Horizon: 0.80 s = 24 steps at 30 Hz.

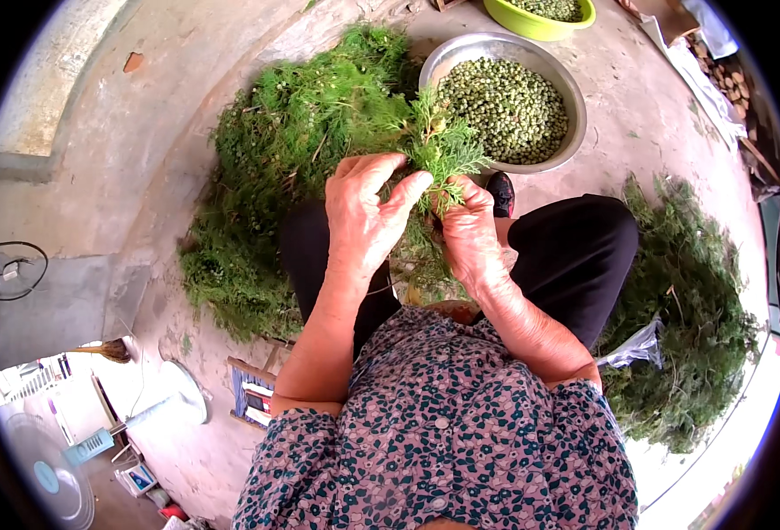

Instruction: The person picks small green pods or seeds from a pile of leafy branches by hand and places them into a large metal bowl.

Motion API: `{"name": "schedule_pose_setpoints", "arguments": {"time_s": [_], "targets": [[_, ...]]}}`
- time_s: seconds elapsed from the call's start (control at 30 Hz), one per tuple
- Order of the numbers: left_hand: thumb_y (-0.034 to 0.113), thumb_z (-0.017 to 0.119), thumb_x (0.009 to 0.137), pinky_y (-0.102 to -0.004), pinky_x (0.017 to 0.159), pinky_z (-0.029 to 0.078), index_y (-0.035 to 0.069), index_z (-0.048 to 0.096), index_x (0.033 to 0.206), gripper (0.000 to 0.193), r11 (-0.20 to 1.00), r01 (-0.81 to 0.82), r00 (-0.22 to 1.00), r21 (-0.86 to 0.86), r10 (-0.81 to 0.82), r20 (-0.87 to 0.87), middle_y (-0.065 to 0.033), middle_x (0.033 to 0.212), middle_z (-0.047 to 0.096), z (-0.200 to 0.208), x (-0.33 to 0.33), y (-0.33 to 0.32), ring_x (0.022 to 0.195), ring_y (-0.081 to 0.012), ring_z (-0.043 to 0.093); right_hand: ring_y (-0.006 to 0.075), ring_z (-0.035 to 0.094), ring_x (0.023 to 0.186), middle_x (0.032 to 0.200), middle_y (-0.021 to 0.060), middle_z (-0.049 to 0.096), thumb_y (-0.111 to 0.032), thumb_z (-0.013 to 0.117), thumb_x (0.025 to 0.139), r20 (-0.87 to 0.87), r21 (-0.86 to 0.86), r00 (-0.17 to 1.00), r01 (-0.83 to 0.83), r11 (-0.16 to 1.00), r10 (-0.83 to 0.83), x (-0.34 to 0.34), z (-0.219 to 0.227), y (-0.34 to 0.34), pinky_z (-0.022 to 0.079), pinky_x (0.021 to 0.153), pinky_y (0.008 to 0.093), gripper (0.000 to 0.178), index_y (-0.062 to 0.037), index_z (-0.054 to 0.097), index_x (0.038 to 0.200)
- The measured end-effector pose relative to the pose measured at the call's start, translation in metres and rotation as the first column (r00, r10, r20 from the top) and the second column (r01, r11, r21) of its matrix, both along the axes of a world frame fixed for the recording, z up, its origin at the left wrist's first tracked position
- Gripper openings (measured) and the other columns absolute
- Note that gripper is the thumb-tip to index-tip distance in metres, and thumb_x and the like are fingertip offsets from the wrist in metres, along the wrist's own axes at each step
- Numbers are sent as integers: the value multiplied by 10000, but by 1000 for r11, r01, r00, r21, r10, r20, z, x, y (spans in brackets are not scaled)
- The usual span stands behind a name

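Over my lap, both hands are at a leafy green conifer sprig [445, 146] with flat, feathery foliage. My right hand [476, 231] is closed around its lower end, the fingers curled in. My left hand [365, 208] is at the sprig's left side, thumb and bent fingers closed on its foliage; the fingertips are partly hidden by leaves. Beyond the hands stands a wide metal basin [575, 106] holding many small round green cones or seed pods [504, 110]. A large heap of cut conifer branches [293, 132] lies to the left, close to my left hand.
A second dark green heap of branches [685, 309] lies at the right, with a clear plastic bag [634, 344] on it. A lime-green basin [540, 26] stands at the far edge. On the left are a standing fan [50, 477], a small stool [253, 393] and a black cable [45, 256].
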<state>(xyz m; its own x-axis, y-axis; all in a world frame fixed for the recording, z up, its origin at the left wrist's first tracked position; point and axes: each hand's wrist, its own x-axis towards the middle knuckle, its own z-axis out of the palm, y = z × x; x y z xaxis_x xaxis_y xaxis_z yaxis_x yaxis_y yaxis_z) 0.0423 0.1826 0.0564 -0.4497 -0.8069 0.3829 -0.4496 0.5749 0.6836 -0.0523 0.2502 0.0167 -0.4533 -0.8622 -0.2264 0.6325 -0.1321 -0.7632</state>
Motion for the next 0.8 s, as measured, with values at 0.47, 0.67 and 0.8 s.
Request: {"name": "schedule_pose_setpoints", "arguments": {"time_s": [0.47, 0.67, 0.8], "targets": [[13, 632, 762, -186, 492, 303, -26, 561, 720, 91, 815, 247, 866, 524, 57, -497, 86, 611, 448, -8, 0, 6, 571, -9, 366, 16, 407, 473, 630, -44, 513, -70, 599, 815, -250, 136, 963, -70, 988, 103, -20, 8, 4, 312, 397, 166, 61, -18, 588, 845], [23, 645, 764, -198, 477, 269, -7, 537, 671, 145, 882, 189, 946, 431, -46, -320, 78, 605, 401, -14, 4, 6, 562, -23, 323, 38, 441, 568, 735, -27, 542, -77, 646, 775, -587, -59, 806, 54, 997, -78, -28, 31, 6, 380, 507, 178, 148, -20, 597, 903], [38, 644, 771, -199, 459, 240, 8, 509, 641, 190, 920, 202, 950, 337, -99, -297, 78, 593, 378, -15, -1, 9, 549, -24, 302, 89, 484, 657, 761, 32, 562, -68, 671, 737, -736, -46, 677, -43, 998, -5, -28, 20, 1, 424, 609, 232, 212, -12, 588, 924]]}}
